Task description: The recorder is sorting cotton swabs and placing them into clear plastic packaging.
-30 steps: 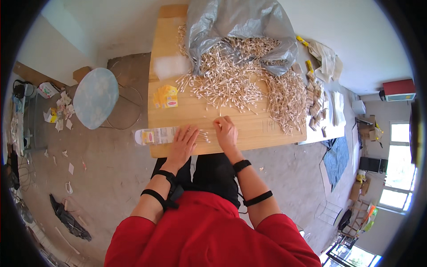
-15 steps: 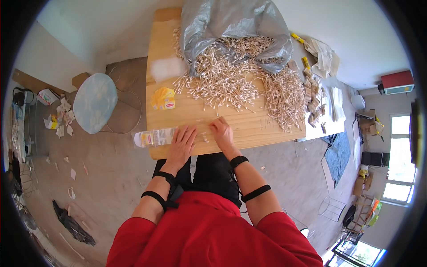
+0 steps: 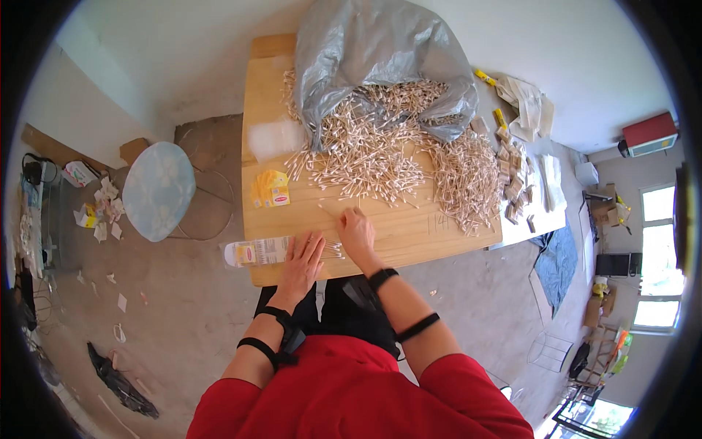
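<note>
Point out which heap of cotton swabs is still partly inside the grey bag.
The big central heap: its far end runs into the mouth of the grey bag. The narrower right-hand heap lies wholly on the bare wooden table.

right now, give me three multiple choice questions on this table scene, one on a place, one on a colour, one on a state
1. Where does the left hand rest?
A. on the clear plastic packet at the table's near edge
B. inside the grey bag
C. on the round stool

2. What colour is the small packet lying left of the spilled sticks?
A. blue
B. yellow
C. black

3. How does the grey plastic bag lie?
A. tied shut and upright
B. folded flat
C. open, with small wooden sticks spilling out

Answers:
1. A, the palm lies flat on the clear plastic packet that overhangs the wooden table.
2. B, it shows yellow against the wood.
3. C, its mouth gapes and the small wooden sticks fan out over the table.
</note>
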{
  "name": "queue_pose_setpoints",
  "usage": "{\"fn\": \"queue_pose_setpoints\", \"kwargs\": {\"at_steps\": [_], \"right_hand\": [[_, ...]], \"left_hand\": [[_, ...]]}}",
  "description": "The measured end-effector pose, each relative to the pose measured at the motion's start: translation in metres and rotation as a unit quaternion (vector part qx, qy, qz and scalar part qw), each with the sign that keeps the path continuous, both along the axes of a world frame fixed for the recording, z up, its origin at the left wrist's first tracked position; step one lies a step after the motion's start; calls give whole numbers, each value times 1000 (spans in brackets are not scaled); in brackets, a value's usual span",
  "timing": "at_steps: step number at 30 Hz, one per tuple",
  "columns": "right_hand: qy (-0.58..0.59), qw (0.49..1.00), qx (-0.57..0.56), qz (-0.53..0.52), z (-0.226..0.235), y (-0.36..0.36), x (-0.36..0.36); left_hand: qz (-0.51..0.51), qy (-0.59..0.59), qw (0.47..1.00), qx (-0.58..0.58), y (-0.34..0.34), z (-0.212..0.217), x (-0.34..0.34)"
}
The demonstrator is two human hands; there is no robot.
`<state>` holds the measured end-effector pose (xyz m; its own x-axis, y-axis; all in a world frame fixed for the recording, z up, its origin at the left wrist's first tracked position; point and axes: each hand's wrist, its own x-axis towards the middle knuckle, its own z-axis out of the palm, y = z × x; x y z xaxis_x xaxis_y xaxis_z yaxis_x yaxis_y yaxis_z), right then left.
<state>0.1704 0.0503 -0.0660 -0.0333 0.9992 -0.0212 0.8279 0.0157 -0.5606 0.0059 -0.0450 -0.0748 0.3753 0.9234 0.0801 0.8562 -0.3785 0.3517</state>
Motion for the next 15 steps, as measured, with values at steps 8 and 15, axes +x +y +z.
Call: {"fn": "queue_pose_setpoints", "kwargs": {"at_steps": [8,15], "right_hand": [[77,981,111,-137,2,-1,32],[41,995,44,-78,1,-9,26]], "left_hand": [[0,13,1000,9,0,3,2],[4,4,1000,1,0,1,1]]}}
